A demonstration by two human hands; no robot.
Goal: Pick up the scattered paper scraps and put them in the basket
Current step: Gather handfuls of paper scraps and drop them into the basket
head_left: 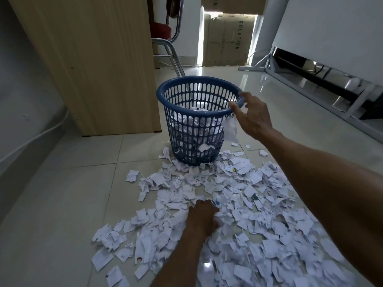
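Glossy pale floor tiles (62, 193); blue slotted plastic basket (165, 100) upper centre, part filled. At lower centre the left hand (202, 218) is curling into the torn white paper scraps (259, 224), likely readying a load. The right hand (252, 114) is hovering spread at the rim's right, blurred scraps beneath; grip unclear.

The right forearm (323, 175) stretches forward from the right side, bare, ending in the right hand (251, 117), held high with its back upward, fingers spread and loosely bent, thumb pointing left. The left forearm (182, 259) reaches forward lower down. The left hand (202, 217) is knuckles up, fingers curled down round paper scraps (249, 191).
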